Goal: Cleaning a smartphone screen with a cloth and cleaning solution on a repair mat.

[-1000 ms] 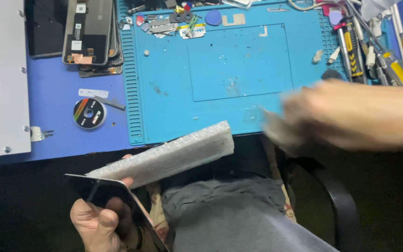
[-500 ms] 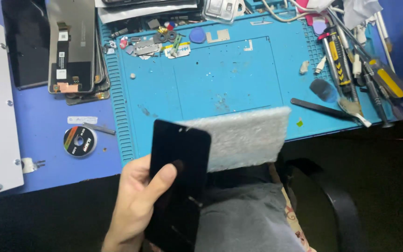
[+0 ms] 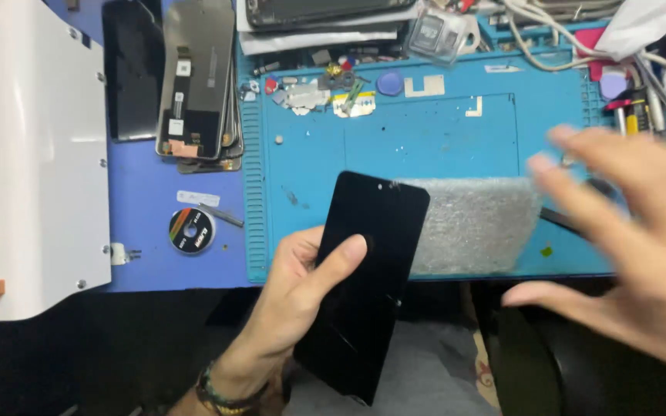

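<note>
Screen (image 3: 364,285), black and flat, sits gripped in the left hand (image 3: 302,296), thumb across its face for support, over the tabletop's near edge. Bubble wrap (image 3: 472,223) lies beside it on the blue mat (image 3: 425,139). Right hand (image 3: 634,246) hovers open, blurred.

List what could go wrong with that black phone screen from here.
1. The left hand holds the black screen panel alone, thumb across its face, with its lower end out past the mat's edge; a slip might drop it.
2. The right hand is open and blurred beside the bubble-wrap pouch, so it might knock the pouch or the panel.
3. Small loose parts lie on the blue mat and might scratch the glass if it is laid there.
</note>
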